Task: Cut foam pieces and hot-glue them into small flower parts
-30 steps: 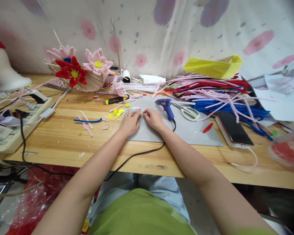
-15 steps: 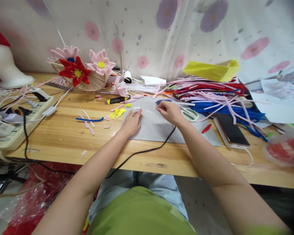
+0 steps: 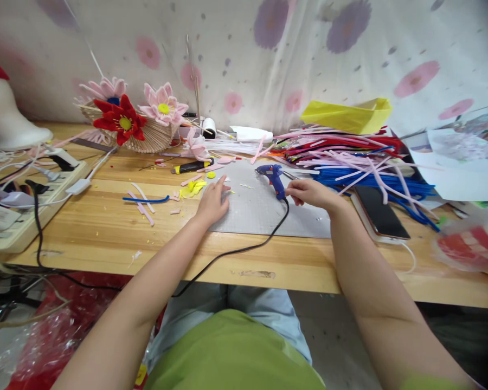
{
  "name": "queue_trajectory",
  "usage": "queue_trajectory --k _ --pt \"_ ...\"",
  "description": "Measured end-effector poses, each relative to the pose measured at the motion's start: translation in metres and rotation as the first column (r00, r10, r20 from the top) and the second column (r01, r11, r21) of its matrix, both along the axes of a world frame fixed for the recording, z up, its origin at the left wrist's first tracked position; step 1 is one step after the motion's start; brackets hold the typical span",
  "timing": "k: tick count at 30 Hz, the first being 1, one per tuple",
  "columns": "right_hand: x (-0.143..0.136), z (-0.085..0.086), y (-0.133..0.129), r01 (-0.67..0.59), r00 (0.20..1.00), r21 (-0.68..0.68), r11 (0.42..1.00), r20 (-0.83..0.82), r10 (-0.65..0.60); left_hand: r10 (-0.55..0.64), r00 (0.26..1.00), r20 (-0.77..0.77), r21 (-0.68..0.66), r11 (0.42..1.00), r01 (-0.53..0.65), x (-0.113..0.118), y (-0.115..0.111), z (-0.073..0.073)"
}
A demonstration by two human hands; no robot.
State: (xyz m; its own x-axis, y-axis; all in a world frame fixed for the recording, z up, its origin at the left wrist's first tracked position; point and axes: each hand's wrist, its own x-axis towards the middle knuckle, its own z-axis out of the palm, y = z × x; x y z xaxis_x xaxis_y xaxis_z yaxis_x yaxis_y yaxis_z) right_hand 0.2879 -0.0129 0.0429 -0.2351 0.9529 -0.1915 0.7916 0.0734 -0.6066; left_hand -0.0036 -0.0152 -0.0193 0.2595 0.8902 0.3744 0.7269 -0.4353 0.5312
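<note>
My left hand [image 3: 214,203] rests on the left part of the grey cutting mat [image 3: 244,219], fingers stretched forward. Just beyond its fingertips are a yellow disc [image 3: 210,175] and small white bits. My right hand [image 3: 309,193] is over the right side of the mat, its fingers curled downward. Whatever they hold, if anything, is hidden. Immediately left of those fingers lies a blue glue gun [image 3: 273,179], its black cord [image 3: 264,241] running toward the table's front edge. The scissors' pale handles are covered by my right hand.
Pink, red and blue fuzzy stems [image 3: 370,157] are piled at the back right, beside a phone [image 3: 384,211]. Yellow scraps [image 3: 193,188] and a yellow-black cutter [image 3: 192,166] lie left. Fuzzy flowers [image 3: 124,122] stand behind; a power strip [image 3: 44,208] is far left.
My right hand has moved right and slightly nearer, from above the glue gun to over the scissors' handles, leaving the gun uncovered. My left hand has shifted slightly left, fingers more extended.
</note>
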Motion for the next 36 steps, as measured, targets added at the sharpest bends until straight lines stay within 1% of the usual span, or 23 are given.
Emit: queue_trajectory --k 2,3,5,7,9,12,14,16,18,20,21,23,24,26,27,29,32,34,35,36 --pt "0.008 0.002 -0.001 0.043 0.999 -0.047 0.998 0.001 -0.043 0.082 0.991 0.108 -0.009 0.997 -0.081 -0.002 0.001 0.002" --pt "0.009 0.003 -0.002 0.041 0.999 -0.074 0.996 -0.007 -0.041 0.126 0.981 0.150 -0.023 0.992 -0.124 -0.003 0.002 0.004" --pt "0.004 0.003 -0.006 -0.017 0.999 -0.118 0.993 -0.050 0.011 0.210 0.955 0.209 -0.086 0.977 -0.196 -0.006 0.004 0.006" --pt "-0.011 0.001 -0.009 -0.096 0.993 -0.122 0.988 -0.083 0.086 0.275 0.926 0.259 -0.179 0.956 -0.234 -0.008 0.006 0.008" --pt "-0.034 -0.004 -0.008 -0.147 0.988 -0.057 0.988 -0.052 0.144 0.320 0.894 0.312 -0.258 0.935 -0.245 -0.010 0.008 0.007" --pt "-0.074 -0.017 0.004 -0.162 0.987 0.177 0.971 0.011 0.163 0.356 0.856 0.376 -0.296 0.921 -0.253 -0.016 0.013 0.004" --pt "-0.100 -0.026 0.015 -0.128 0.992 0.287 0.949 0.040 0.122 0.374 0.834 0.406 -0.293 0.917 -0.269 -0.023 0.016 0.002" --pt "-0.121 -0.033 0.025 -0.082 0.996 0.317 0.945 0.045 0.071 0.394 0.813 0.429 -0.284 0.913 -0.292 -0.031 0.019 0.002" --pt "-0.136 -0.035 0.033 -0.016 1.000 0.283 0.959 -0.016 0.022 0.421 0.785 0.455 -0.281 0.904 -0.322 -0.040 0.020 0.005" --pt "-0.146 -0.034 0.037 0.067 0.990 0.218 0.974 -0.138 -0.037 0.436 0.727 0.530 -0.295 0.899 -0.324 -0.047 0.020 0.012" --pt "-0.149 -0.033 0.038 0.105 0.975 0.179 0.978 -0.210 -0.066 0.438 0.683 0.584 -0.298 0.899 -0.321 -0.050 0.020 0.016" --pt "-0.156 -0.029 0.040 0.149 0.931 0.106 0.983 -0.350 -0.103 0.473 0.585 0.659 -0.325 0.880 -0.346 -0.054 0.019 0.025" --pt "-0.161 -0.027 0.041 0.160 0.906 0.075 0.984 -0.408 -0.116 0.486 0.542 0.686 -0.334 0.872 -0.359 -0.056 0.019 0.028" --pt "-0.173 -0.024 0.042 0.158 0.864 0.035 0.987 -0.489 -0.121 0.485 0.481 0.731 -0.345 0.870 -0.353 -0.058 0.020 0.033" --pt "-0.181 -0.023 0.043 0.146 0.849 0.027 0.989 -0.517 -0.111 0.481 0.459 0.747 -0.346 0.871 -0.349 -0.060 0.021 0.034" --pt "-0.200 -0.023 0.041 0.078 0.828 0.038 0.996 -0.560 -0.043 0.476 0.424 0.771 -0.339 0.870 -0.359 -0.065 0.023 0.036" --pt "-0.234 -0.026 0.032 -0.117 0.799 0.058 0.991 -0.588 0.128 0.467 0.382 0.797 -0.296 0.855 -0.427 -0.079 0.026 0.036" --pt "-0.254 -0.030 0.025 -0.282 0.759 0.067 0.957 -0.595 0.265 0.464 0.354 0.812 -0.277 0.840 -0.466 -0.091 0.027 0.035" --pt "-0.260 -0.032 0.023 -0.339 0.733 0.080 0.937 -0.603 0.316 0.473 0.336 0.814 -0.276 0.825 -0.493 -0.097 0.027 0.034" --pt "-0.264 -0.034 0.023 -0.364 0.718 0.095 0.926 -0.605 0.344 0.477 0.327 0.816 -0.264 0.810 -0.523 -0.102 0.027 0.034"
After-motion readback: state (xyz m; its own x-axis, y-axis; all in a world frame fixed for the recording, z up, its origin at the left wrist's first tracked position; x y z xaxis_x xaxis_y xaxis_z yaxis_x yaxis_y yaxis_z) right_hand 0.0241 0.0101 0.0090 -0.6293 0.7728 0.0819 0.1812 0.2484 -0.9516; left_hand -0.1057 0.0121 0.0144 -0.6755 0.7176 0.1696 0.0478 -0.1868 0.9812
